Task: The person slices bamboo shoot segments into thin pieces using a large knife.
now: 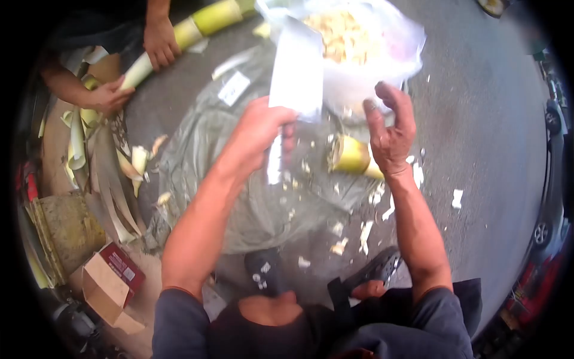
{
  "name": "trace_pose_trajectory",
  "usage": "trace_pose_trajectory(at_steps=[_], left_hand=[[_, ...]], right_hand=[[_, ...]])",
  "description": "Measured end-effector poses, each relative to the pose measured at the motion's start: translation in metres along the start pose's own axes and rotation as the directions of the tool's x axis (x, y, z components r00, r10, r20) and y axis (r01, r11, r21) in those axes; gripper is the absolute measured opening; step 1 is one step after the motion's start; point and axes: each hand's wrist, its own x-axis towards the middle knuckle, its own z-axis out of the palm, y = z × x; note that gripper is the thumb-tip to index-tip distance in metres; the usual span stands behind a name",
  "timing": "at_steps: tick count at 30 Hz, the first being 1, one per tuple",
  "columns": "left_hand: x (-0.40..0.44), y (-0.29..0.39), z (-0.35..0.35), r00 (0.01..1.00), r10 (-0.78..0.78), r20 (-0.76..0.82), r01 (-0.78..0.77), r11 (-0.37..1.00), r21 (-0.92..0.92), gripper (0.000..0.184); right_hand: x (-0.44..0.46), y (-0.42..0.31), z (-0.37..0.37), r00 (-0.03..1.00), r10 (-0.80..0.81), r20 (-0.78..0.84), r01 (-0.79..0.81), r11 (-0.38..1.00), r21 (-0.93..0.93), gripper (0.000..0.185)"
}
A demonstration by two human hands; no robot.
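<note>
My left hand (266,128) is wrapped round the handle of a wide cleaver (297,75), its pale blade pointing up and partly in front of a bag. My right hand (391,128) is raised with its fingers apart and holds nothing. Beneath it lies a short yellow-green stalk piece (350,154) with a cut end, partly hidden by the wrist. Beyond both hands stands a white plastic bag (397,57) filled with pale yellow cut pieces (342,37). A grey-green plastic sheet (239,203) is spread on the ground below my hands.
At the upper left another person's two hands (160,45) hold a long green and white stalk (206,24). Peeled husks (76,140) and an open cardboard box (106,284) lie at the left. White scraps (365,236) litter the ground near my feet. Parked vehicles (547,221) line the right edge.
</note>
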Motion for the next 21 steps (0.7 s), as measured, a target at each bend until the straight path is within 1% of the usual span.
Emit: trace_pose_trajectory(at_steps=[1,2,3,4,5,7,8,10,11,14,17,18,20,21], left_hand=[[-0.018,-0.019,-0.013,0.999,0.038,0.011,-0.038,0.998,0.041,0.017],[-0.032,-0.044,-0.031,0.997,0.08,-0.005,-0.078,0.991,0.109,0.022],[-0.05,-0.062,-0.043,0.998,0.014,-0.055,-0.007,0.993,0.12,0.025],[-0.067,-0.084,-0.057,0.997,-0.007,-0.072,0.014,0.996,0.093,0.023],[-0.081,-0.101,-0.067,0.996,-0.024,-0.087,0.03,0.998,0.064,0.022],[-0.104,-0.116,-0.073,0.976,-0.127,-0.178,0.126,0.992,-0.017,0.017],[-0.112,-0.122,-0.073,0.959,-0.18,-0.218,0.171,0.983,-0.059,0.014],[-0.117,-0.132,-0.073,0.95,-0.211,-0.229,0.189,0.975,-0.115,0.012],[-0.119,-0.135,-0.074,0.944,-0.229,-0.236,0.199,0.969,-0.144,0.011],[-0.118,-0.143,-0.072,0.96,-0.205,-0.192,0.188,0.977,-0.102,0.011],[-0.114,-0.146,-0.066,0.97,-0.186,-0.155,0.176,0.982,-0.074,0.01],[-0.113,-0.149,-0.064,0.973,-0.183,-0.143,0.175,0.982,-0.067,0.01],[-0.112,-0.155,-0.059,0.98,-0.101,-0.172,0.109,0.993,0.039,0.01],[-0.113,-0.156,-0.056,0.981,-0.057,-0.183,0.075,0.993,0.092,0.01]], right_hand=[[-0.022,0.011,-0.013,0.991,-0.07,0.118,0.086,0.986,-0.142,0.047],[-0.041,0.023,-0.026,0.96,0.023,0.279,0.042,0.973,-0.225,0.062],[-0.057,0.031,-0.037,0.926,0.083,0.369,0.042,0.947,-0.319,0.073],[-0.067,0.036,-0.046,0.88,0.148,0.45,0.057,0.91,-0.41,0.084],[-0.069,0.041,-0.053,0.81,0.223,0.543,0.052,0.895,-0.444,0.09],[-0.074,0.044,-0.064,0.621,0.373,0.689,0.054,0.857,-0.513,0.104],[-0.077,0.045,-0.065,0.605,0.36,0.71,0.08,0.86,-0.504,0.104],[-0.078,0.055,-0.061,0.582,0.325,0.745,0.136,0.865,-0.484,0.104],[-0.079,0.056,-0.058,0.585,0.329,0.742,0.135,0.862,-0.489,0.101],[-0.081,0.065,-0.052,0.577,0.337,0.744,0.098,0.875,-0.474,0.102],[-0.08,0.044,-0.049,0.53,0.4,0.748,0.029,0.873,-0.487,0.097],[-0.083,0.033,-0.046,0.511,0.447,0.734,-0.075,0.874,-0.48,0.096],[-0.088,0.01,-0.041,0.463,0.545,0.699,-0.285,0.838,-0.465,0.095],[-0.09,0.004,-0.038,0.423,0.572,0.703,-0.332,0.819,-0.467,0.093]])
